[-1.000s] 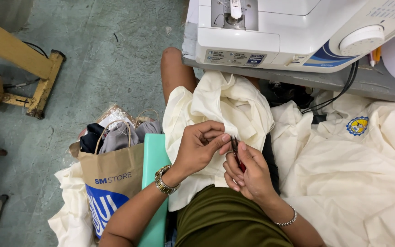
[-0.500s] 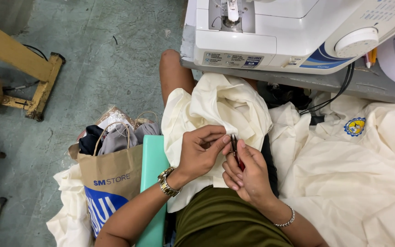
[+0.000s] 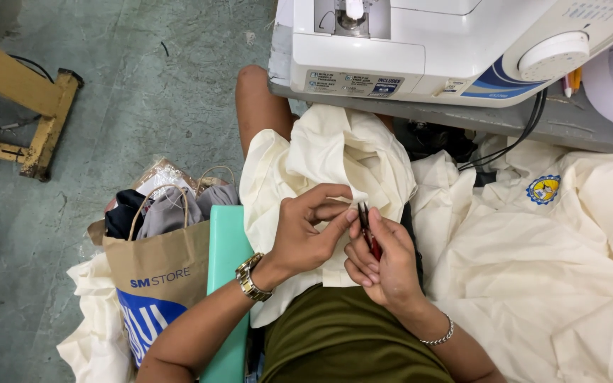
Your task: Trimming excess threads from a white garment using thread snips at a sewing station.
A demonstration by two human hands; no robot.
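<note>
Starting at the left, we had a brown paper bag [image 3: 157,273] stuffed with folded clothes standing on the floor beside our seat, close enough to reach, while the cream garment [image 3: 328,159] lay bunched over our lap so its seam faced up under our eyes. Our left hand [image 3: 306,230] pinched a fold of that cloth between thumb and fingertips, seemingly to keep it taut, and our right hand [image 3: 384,262] was closed around a small dark thread snip [image 3: 367,225] with a red grip. The snip's long axis ran nearly upright in the view, tip pointing away from us at the pinched fold, below the white sewing machine [image 3: 455,46] on the tabletop [image 3: 462,117].
</note>
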